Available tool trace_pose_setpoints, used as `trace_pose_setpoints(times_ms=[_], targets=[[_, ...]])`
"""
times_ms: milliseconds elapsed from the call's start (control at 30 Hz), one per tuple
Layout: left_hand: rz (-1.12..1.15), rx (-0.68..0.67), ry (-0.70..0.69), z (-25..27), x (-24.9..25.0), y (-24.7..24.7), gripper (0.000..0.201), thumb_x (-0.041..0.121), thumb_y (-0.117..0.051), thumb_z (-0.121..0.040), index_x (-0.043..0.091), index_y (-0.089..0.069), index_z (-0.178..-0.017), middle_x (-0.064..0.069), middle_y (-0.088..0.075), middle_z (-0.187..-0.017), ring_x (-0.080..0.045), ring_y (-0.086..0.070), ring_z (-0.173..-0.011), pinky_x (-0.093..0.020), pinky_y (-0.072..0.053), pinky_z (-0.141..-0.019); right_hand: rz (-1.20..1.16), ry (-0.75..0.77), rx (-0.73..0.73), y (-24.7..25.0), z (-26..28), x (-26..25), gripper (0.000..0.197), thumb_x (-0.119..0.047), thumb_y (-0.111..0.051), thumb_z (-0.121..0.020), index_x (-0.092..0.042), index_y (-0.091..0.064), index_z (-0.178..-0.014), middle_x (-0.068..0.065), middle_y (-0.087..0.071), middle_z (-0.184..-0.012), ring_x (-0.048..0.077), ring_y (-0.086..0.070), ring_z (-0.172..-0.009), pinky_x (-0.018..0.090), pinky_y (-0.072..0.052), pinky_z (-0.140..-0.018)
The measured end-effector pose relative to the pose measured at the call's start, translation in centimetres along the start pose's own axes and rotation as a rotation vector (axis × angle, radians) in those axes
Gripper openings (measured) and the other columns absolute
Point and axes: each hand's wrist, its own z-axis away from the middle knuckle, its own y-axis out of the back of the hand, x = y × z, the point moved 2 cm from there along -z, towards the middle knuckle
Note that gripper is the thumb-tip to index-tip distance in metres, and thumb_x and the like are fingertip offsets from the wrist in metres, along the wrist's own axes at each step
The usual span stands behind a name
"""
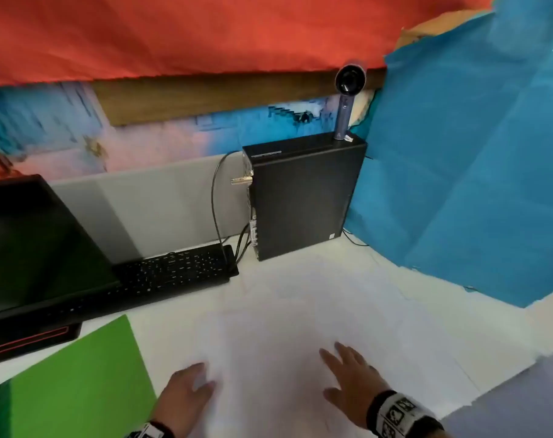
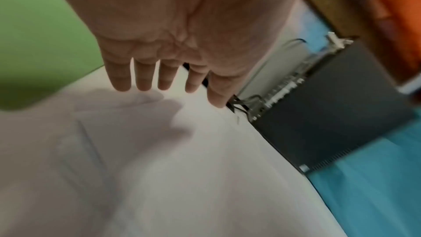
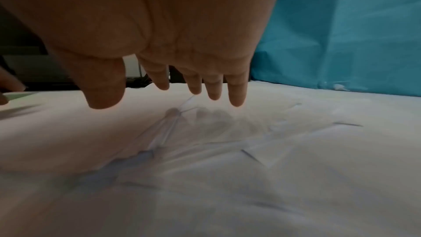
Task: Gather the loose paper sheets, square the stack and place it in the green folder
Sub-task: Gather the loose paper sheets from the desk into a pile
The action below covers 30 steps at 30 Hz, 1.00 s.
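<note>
Several loose white paper sheets (image 1: 300, 314) lie spread and overlapping across the white desk, their edges faint. The green folder (image 1: 79, 377) lies flat at the near left. My left hand (image 1: 186, 390) hovers palm down over the sheets' left edge, just right of the folder, fingers straight and apart. My right hand (image 1: 348, 377) is spread palm down over the middle sheets. In the left wrist view the left hand (image 2: 164, 82) casts a shadow on the paper (image 2: 182, 168); the folder (image 2: 41, 33) shows green. In the right wrist view the right hand (image 3: 187, 89) hangs just above the sheets (image 3: 227, 150).
A black monitor (image 1: 32, 248) and a black keyboard (image 1: 174, 270) stand at the left back. A black computer tower (image 1: 303, 197) with cables stands behind the sheets, a small fan (image 1: 348, 99) on top. Blue paper (image 1: 458, 169) covers the right wall.
</note>
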Motion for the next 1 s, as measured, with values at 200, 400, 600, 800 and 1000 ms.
trace_pose_setpoints(times_ms=[200, 400, 600, 800, 1000], targets=[[0.050, 0.135, 0.299, -4.5, -0.2, 0.1, 0.078, 0.051, -0.056, -0.082, 0.007, -0.048, -0.146, -0.024, -0.059, -0.140, -0.041, -0.058, -0.123, -0.042, -0.046, -0.102, 0.154, 0.124, -0.068, 0.7, -4.1, 0.4, 0.083, -0.053, -0.046, -0.093, -0.037, 0.008, -0.155, 0.002, 0.018, -0.166, 0.028, 0.013, -0.153, 0.050, -0.002, -0.123], [-0.224, 0.206, 0.254, -7.4, 1.4, 1.5, 0.066, 0.043, -0.056, -0.094, 0.014, -0.040, -0.151, -0.021, -0.049, -0.148, -0.043, -0.049, -0.131, -0.044, -0.040, -0.108, 0.290, 0.169, -0.131, -0.9, -5.4, 0.9, 0.083, -0.054, -0.042, -0.094, -0.035, 0.011, -0.155, 0.006, 0.030, -0.161, 0.032, 0.021, -0.151, 0.056, 0.001, -0.120], [-0.587, 0.002, -0.098, -10.4, 5.9, 0.4, 0.066, 0.052, -0.049, -0.093, 0.027, -0.036, -0.152, -0.003, -0.035, -0.160, -0.029, -0.031, -0.145, -0.042, -0.032, -0.117, 0.278, 0.193, -0.105, -1.2, -5.4, 1.1, 0.082, -0.053, -0.041, -0.094, -0.037, 0.013, -0.154, 0.003, 0.042, -0.144, 0.033, 0.022, -0.150, 0.059, 0.001, -0.119], [-0.774, -0.122, -0.149, -12.6, 9.5, 0.0, 0.077, 0.061, -0.060, -0.077, 0.029, -0.043, -0.144, -0.002, -0.042, -0.144, -0.027, -0.042, -0.132, -0.044, -0.040, -0.108, 0.272, 0.199, -0.077, -1.3, -5.5, 1.1, 0.082, -0.053, -0.045, -0.092, -0.039, 0.007, -0.154, 0.007, 0.023, -0.164, 0.033, 0.019, -0.151, 0.059, -0.002, -0.118], [-0.837, -0.200, -0.044, -13.7, 10.3, 0.8, 0.060, 0.061, -0.068, -0.066, 0.031, -0.048, -0.114, 0.002, -0.059, -0.122, -0.024, -0.055, -0.114, -0.040, -0.048, -0.097, 0.248, 0.203, -0.053, -1.2, -5.5, 1.0, 0.084, -0.052, -0.050, -0.091, -0.040, 0.005, -0.153, 0.007, 0.019, -0.165, 0.032, 0.016, -0.152, 0.060, -0.004, -0.119]])
